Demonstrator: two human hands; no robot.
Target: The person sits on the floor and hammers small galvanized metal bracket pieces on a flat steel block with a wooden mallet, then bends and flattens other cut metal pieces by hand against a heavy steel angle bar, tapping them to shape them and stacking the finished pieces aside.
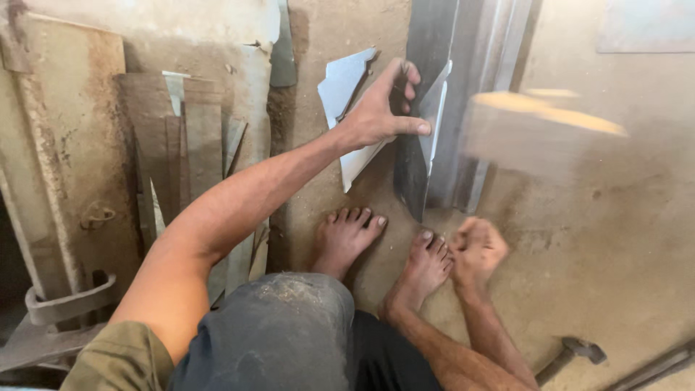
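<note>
left hand (pixel 382 108) gripped the top edge of a bent metal sheet (pixel 416 156) standing upright on the dusty floor (pixel 615 239), just beyond the bare feet (pixel 347 235). right hand (pixel 476 248) was blurred, clenched round the handle of a wooden mallet (pixel 539 130), raised right of the sheet. scrap metal strips (pixel 181 145) lay at left.
</note>
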